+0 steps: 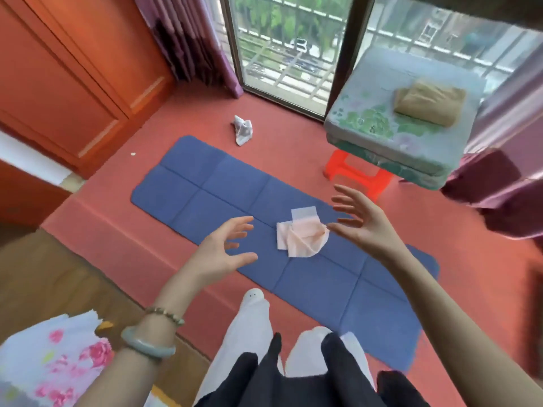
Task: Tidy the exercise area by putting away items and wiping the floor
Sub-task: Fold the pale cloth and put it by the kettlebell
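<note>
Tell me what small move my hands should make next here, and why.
Probably lower both hands onto the pale pink cloth and grip it. The left hand and right hand hover open on either side of it, holding nothing, and it lies crumpled on the blue mat, which likely cannot be put away until the cloth is off.

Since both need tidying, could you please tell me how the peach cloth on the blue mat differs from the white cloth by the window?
The pale peach cloth lies loosely folded on the blue foam mat; the white cloth sits bunched on the red floor. The peach one lies between the left hand and right hand; the white one lies beyond the mat.
</note>
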Motion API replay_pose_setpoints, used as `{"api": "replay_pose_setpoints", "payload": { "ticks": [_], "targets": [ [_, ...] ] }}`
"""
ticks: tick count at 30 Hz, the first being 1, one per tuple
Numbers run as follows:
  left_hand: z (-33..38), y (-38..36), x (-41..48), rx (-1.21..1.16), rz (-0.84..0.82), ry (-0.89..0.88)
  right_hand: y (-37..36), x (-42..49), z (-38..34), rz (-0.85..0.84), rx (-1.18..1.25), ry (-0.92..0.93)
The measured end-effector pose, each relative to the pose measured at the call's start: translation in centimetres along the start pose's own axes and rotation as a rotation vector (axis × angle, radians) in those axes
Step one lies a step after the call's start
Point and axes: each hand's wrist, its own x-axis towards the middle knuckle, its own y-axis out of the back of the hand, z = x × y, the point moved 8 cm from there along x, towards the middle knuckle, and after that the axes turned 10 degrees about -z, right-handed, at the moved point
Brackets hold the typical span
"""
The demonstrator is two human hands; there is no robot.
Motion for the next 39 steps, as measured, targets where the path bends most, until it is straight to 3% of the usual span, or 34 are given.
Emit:
{"api": "replay_pose_setpoints", "payload": {
  "ticks": [7, 15, 22, 27, 33, 39],
  "targets": [
    [-9.7, 2.4, 11.2, 0.217, -0.192, 0.146, -1.4, 3.0, 8.2, 0.228, -0.022, -0.169],
    [-25.9, -6.8, 26.7, 0.416, -0.358, 0.15, -3.6, 7.8, 27.2, 0.258, -0.131, -0.261],
    [-41.1, -15.6, 41.0, 0.682, -0.411, -0.046, -8.0, 15.5, 49.3, 0.142, -0.296, -0.287],
    [-50.8, -19.9, 49.1, 0.694, -0.401, -0.091, -12.2, 21.8, 62.3, 0.02, -0.346, -0.299],
    [-56.8, -21.6, 55.5, 0.705, -0.315, -0.11, -19.0, 27.7, 72.6, -0.221, -0.47, -0.384],
    [-59.4, -24.3, 58.8, 0.726, -0.359, -0.113, -23.4, 30.4, 78.8, -0.173, -0.585, -0.477]
  ]
}}
